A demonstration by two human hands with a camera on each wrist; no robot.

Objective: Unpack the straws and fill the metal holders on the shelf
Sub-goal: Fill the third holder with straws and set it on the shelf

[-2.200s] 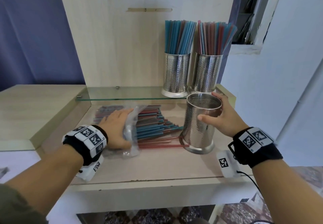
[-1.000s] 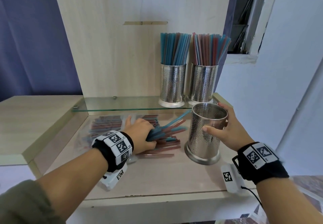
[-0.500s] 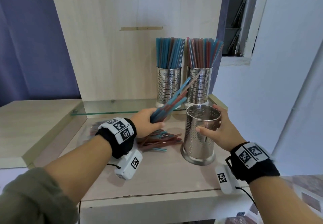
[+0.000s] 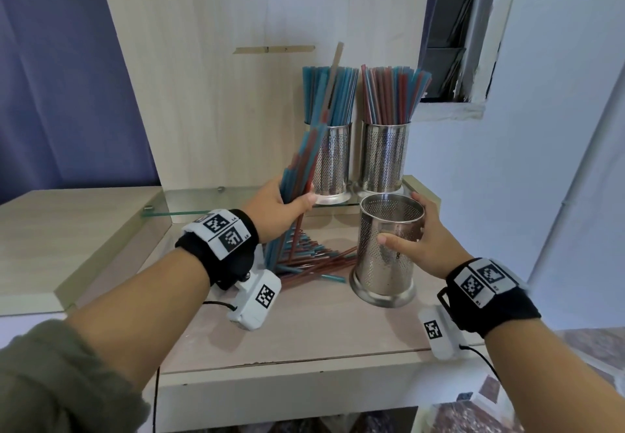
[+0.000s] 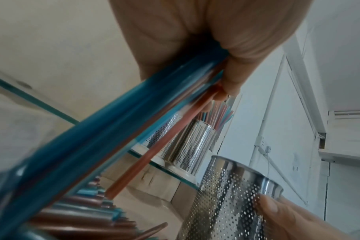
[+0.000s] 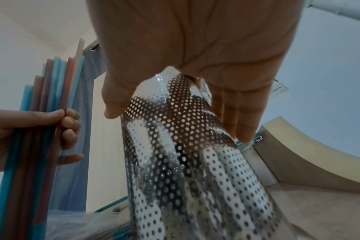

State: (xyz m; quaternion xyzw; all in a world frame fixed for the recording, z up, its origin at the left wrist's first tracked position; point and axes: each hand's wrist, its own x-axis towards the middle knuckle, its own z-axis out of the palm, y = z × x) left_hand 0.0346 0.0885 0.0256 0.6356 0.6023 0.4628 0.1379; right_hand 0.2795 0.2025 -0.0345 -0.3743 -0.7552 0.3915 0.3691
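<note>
My left hand [image 4: 282,208] grips a bundle of blue and red straws [image 4: 304,162], held nearly upright in front of the glass shelf [image 4: 236,197]; one straw sticks up higher than the rest. The same bundle of straws [image 5: 113,129] [image 6: 41,129] fills both wrist views. My right hand [image 4: 422,241] holds an empty perforated metal holder [image 4: 385,250] that stands on the wooden counter [image 4: 321,331], thumb in front, fingers behind the rim. The holder [image 6: 185,154] shows through its holes. Loose straws [image 4: 314,258] lie on the counter between my hands.
Two perforated metal holders packed with straws, the left one [image 4: 329,158] and the right one [image 4: 384,155], stand on the glass shelf against a wooden back panel. A clear plastic bag [image 6: 72,224] lies on the counter. A raised wooden ledge [image 4: 67,236] is to the left.
My left hand took a bundle of straws from the pile, lifted it and turned it from slanted to nearly upright. My right hand has kept hold of the empty holder.
</note>
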